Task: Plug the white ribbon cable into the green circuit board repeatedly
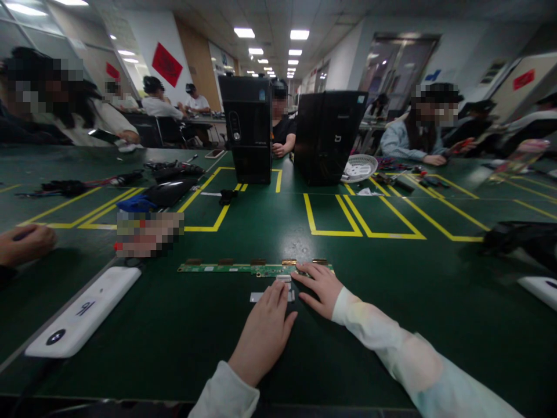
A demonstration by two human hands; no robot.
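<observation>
A long, narrow green circuit board (235,268) lies flat on the green table, with brown tabs along its far edge. My right hand (321,290) rests over the board's right end, fingers stretched and spread, its fingertips on the board. My left hand (263,328) lies in front of the board's middle, fingers outstretched and close together. Its fingertips are at a small pale connector piece (284,278) against the near edge. Partly under those fingers is a flat silvery strip (257,297). The fingers hide how the strip and connector join the board.
Two black computer towers (250,128) stand at the table's far side. A white device (85,310) lies to the left, near another person's hand (32,247). Yellow tape (337,233) marks rectangles on the table. A white basket (360,167), cables and tools lie farther off; several people sit around.
</observation>
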